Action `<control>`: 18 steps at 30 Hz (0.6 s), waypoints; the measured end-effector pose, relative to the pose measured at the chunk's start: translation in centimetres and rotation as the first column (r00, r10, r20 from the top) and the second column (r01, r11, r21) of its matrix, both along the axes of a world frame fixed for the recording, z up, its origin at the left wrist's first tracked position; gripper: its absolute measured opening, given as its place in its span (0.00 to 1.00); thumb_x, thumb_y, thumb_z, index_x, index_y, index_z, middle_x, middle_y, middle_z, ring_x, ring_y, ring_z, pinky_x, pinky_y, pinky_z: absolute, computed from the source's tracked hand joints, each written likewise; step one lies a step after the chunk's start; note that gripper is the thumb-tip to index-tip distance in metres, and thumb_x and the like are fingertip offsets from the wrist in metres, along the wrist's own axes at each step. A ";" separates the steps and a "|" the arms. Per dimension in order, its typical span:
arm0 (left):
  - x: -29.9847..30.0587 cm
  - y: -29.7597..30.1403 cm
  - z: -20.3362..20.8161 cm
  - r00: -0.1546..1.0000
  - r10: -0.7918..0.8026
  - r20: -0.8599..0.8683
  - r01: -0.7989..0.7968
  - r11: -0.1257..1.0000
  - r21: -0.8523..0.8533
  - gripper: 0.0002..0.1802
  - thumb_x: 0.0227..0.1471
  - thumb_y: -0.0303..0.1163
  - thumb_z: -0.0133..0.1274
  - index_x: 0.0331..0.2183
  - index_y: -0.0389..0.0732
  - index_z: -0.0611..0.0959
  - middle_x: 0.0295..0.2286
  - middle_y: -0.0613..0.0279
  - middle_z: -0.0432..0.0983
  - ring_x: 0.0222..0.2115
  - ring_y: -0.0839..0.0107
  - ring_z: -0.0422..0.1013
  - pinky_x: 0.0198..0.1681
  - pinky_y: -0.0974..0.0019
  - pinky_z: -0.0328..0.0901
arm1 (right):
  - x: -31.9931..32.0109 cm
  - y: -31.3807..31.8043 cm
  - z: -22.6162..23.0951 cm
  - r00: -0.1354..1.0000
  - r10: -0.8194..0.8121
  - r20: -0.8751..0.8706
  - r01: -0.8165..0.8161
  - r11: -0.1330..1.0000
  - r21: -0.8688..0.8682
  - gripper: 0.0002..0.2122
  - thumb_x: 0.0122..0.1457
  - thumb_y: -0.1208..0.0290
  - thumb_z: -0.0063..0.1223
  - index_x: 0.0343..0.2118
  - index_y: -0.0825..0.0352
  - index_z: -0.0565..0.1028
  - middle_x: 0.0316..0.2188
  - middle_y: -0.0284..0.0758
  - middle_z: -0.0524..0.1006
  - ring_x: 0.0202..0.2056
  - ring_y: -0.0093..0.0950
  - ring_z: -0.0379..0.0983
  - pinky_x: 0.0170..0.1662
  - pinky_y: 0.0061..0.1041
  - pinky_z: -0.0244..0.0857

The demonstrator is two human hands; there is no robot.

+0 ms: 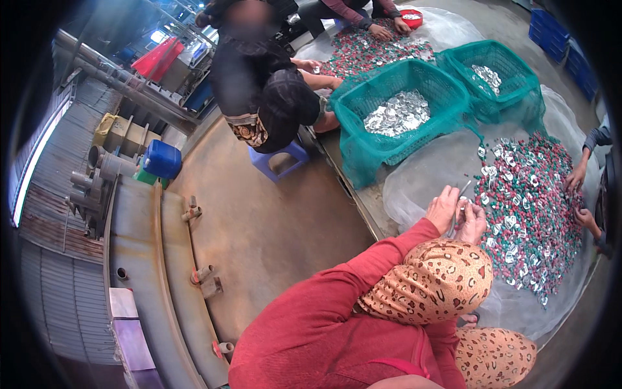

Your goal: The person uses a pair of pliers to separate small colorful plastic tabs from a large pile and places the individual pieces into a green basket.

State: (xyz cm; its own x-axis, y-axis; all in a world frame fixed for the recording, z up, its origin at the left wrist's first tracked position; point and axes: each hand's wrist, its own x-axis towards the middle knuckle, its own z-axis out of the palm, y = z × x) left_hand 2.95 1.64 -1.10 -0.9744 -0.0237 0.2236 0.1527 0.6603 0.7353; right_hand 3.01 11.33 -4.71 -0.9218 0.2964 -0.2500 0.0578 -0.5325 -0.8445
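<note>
Hands: left hand (442, 207) and right hand (473, 223) held close, seemingly for steadiness
Grip: curled; what is clamped by each cannot be told
Pale piece (462, 200), grey tool (465, 187): held between hands
Red-green pile (551, 214): spread on sheet (418, 188) alongside, apparently for easy reach

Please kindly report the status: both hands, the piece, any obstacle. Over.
Left hand and right hand together at small white piece; exact grip unclear. Multicoloured pile at right. Nothing visibly blocking hands.
</note>
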 end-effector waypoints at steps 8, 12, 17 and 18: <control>-3.5 -1.7 0.8 0.920 -0.322 -0.223 0.343 0.938 0.058 0.10 0.42 0.19 0.51 0.32 0.35 0.72 0.28 0.53 0.66 0.30 0.59 0.67 0.31 0.63 0.63 | -0.7 0.8 2.6 0.964 0.194 -0.184 -0.250 0.896 -0.366 0.11 0.59 0.67 0.48 0.38 0.69 0.70 0.32 0.33 0.74 0.31 0.24 0.71 0.34 0.25 0.67; -4.2 -1.3 1.3 0.832 -0.516 -0.203 0.532 0.846 0.032 0.16 0.40 0.19 0.55 0.36 0.34 0.73 0.35 0.52 0.67 0.32 0.58 0.69 0.33 0.64 0.65 | 0.0 3.1 2.1 0.979 0.132 -0.154 -0.192 0.846 -0.498 0.12 0.59 0.67 0.48 0.40 0.71 0.71 0.35 0.36 0.75 0.34 0.24 0.72 0.35 0.25 0.68; -2.8 0.5 1.7 0.882 -0.448 -0.149 0.454 0.891 0.004 0.20 0.41 0.21 0.57 0.41 0.39 0.75 0.36 0.55 0.71 0.34 0.61 0.71 0.36 0.65 0.66 | 1.1 5.5 1.2 0.989 0.118 -0.088 -0.140 0.938 -0.317 0.14 0.56 0.76 0.50 0.45 0.74 0.69 0.36 0.38 0.75 0.33 0.24 0.74 0.37 0.22 0.69; -2.7 0.2 1.1 0.906 -0.395 -0.151 0.401 0.916 0.011 0.18 0.44 0.26 0.56 0.41 0.40 0.75 0.34 0.53 0.71 0.32 0.59 0.71 0.34 0.63 0.66 | 1.0 5.4 1.3 0.998 0.049 -0.041 -0.058 0.965 -0.255 0.11 0.56 0.78 0.48 0.43 0.74 0.70 0.35 0.38 0.75 0.32 0.24 0.74 0.34 0.19 0.69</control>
